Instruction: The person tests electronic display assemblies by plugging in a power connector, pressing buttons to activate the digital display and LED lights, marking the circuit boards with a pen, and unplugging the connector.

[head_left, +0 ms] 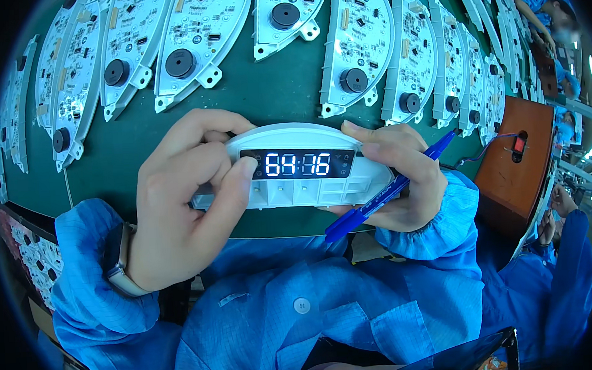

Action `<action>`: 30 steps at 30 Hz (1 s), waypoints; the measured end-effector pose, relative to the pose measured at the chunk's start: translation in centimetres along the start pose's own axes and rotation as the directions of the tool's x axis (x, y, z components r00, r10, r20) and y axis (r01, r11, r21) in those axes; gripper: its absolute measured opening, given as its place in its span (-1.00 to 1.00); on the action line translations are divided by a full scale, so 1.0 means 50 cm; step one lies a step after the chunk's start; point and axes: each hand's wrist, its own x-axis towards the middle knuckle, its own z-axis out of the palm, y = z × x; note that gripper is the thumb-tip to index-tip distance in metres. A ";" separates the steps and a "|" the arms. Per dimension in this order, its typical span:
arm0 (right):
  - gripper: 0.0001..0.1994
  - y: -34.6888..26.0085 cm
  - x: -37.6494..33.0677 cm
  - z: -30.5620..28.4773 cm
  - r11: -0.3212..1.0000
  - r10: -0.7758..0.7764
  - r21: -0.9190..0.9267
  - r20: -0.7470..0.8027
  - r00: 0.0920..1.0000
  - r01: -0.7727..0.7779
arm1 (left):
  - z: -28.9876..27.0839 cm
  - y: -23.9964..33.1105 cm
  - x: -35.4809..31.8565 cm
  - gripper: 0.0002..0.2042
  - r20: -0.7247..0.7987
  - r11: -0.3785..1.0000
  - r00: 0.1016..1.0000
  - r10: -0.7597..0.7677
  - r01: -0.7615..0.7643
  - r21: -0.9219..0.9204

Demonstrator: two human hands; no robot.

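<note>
Between my hands is a white curved plastic display panel (295, 197), its black window lit with white digits and facing me. My left hand (188, 190) grips its left end, the thumb pressed at the window's left edge and the fingers bent behind. Around the right end my right hand (412, 172) is closed, thumb and fingers on the housing. That same hand also keeps a blue marker pen (384, 197) slanting across its palm, with the thick end pointing down and left. The panel's back and some fingertips are hidden.
Several white curved housings with circuit boards (362, 44) and round black buzzers line the far side of the green tabletop (131, 163). On the right stands a brown box (519, 166) with a red switch and a cable. Another person's blue sleeve (571, 257) is at the right.
</note>
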 end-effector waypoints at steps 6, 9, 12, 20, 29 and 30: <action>-0.31 0.005 -0.009 -0.006 0.998 0.001 0.061 -0.046 0.999 0.002 | -0.014 0.001 0.001 -0.80 -0.028 0.987 0.999 0.033 -0.037 -0.153; -0.33 0.001 -0.015 -0.011 0.996 0.009 0.085 -0.046 0.999 -0.005 | -0.020 0.013 0.005 -0.74 0.026 0.928 0.995 -0.100 0.103 -0.359; -0.33 -0.004 -0.017 -0.018 0.997 -0.009 0.072 -0.046 0.999 0.013 | -0.031 0.010 0.004 -0.60 0.153 0.899 0.978 -0.140 0.190 -0.395; -0.34 -0.001 -0.017 -0.017 0.996 -0.039 0.079 -0.069 0.997 0.044 | -0.034 0.025 0.009 -0.59 0.326 0.858 0.911 -0.251 0.366 -0.361; -0.35 -0.004 -0.016 -0.018 0.997 -0.035 0.069 -0.055 0.998 0.039 | -0.029 0.034 0.013 -0.56 0.337 0.816 0.891 -0.305 0.427 -0.390; -0.35 -0.003 -0.016 -0.017 0.997 -0.040 0.070 -0.062 0.997 0.044 | -0.029 0.034 0.014 -0.56 0.337 0.816 0.891 -0.305 0.427 -0.389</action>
